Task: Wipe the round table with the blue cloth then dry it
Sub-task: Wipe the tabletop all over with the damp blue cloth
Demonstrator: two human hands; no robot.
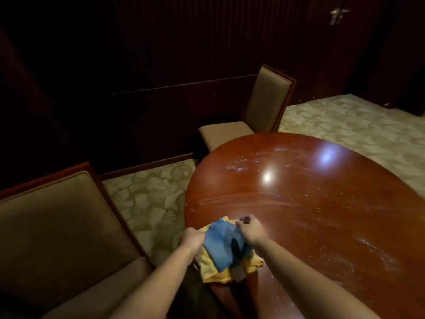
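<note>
The round wooden table is glossy and speckled with white dust and smears. At its near left edge lies a yellow cloth with the blue cloth on top of it. My left hand grips the left edge of the blue cloth. My right hand pinches the cloth's upper right corner with curled fingers. A small grey object lies at the yellow cloth's near edge, partly hidden.
An upholstered chair stands close on the left, and a second chair at the table's far side. Patterned carpet covers the floor. Dark wood panelling lines the wall, with a door handle at top right.
</note>
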